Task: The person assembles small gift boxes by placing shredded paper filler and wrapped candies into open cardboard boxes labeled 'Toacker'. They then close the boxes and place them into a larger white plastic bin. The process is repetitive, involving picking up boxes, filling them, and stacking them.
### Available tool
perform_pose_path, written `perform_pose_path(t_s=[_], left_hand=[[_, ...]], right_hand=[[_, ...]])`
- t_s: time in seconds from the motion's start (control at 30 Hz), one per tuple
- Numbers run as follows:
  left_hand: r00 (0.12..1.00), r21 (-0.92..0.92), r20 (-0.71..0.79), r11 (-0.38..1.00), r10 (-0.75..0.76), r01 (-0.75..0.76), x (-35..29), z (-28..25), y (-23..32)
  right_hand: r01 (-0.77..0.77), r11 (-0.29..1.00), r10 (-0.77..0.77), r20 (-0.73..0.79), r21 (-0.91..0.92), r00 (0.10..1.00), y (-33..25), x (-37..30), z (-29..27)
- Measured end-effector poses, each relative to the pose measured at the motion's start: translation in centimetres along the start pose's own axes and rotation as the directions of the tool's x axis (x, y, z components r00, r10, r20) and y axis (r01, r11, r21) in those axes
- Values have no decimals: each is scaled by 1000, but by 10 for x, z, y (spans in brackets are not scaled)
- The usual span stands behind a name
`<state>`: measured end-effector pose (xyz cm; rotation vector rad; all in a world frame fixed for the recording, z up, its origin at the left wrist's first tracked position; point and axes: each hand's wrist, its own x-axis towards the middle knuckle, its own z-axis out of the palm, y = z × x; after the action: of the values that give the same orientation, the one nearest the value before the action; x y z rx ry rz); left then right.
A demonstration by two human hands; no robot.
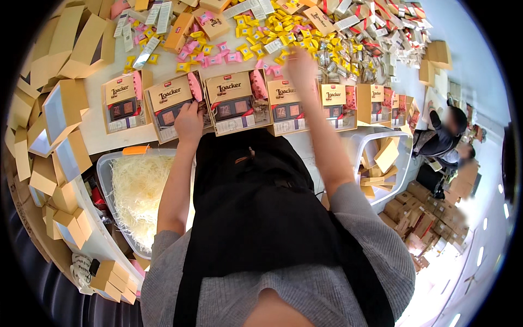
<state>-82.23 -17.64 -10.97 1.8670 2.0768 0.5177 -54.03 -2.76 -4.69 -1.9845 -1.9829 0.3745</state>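
A row of open tan gift boxes runs along the table's near edge, each packed with a beige packet, a dark flat box and a pink packet. My left hand (pixel 189 122) is at the lower right of the second box (pixel 152 92), its fingers bent in over the contents. What they hold there, if anything, is hidden. Beside it stands the third box (pixel 218 131), tilted a little. My right hand (pixel 301 68) is smeared by motion above the fourth box (pixel 280 128), close to a heap of yellow-wrapped sweets (pixel 278 27). Several pink-wrapped sweets (pixel 215 59) lie nearer.
Empty tan cartons (pixel 68 114) are stacked at the left. Below the table edge stand a clear tub of pale shredded filler (pixel 136 191) and another tub (pixel 403 158) holding cartons. Silver-and-red packets (pixel 370 32) pile up at the far right. Two people (pixel 449 131) are beyond.
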Motion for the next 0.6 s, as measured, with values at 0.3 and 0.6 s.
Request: perform_pose_path(t_s=[0.3,0.6], left_hand=[[990,-16,135,999,-27,30,4,-5,2],[997,-212,18,975,-68,71,13,-56,24]], right_hand=[[-265,907,302,68,-327,951,185,63,30],[-365,-94,77,372,926,925,118,29,-32]])
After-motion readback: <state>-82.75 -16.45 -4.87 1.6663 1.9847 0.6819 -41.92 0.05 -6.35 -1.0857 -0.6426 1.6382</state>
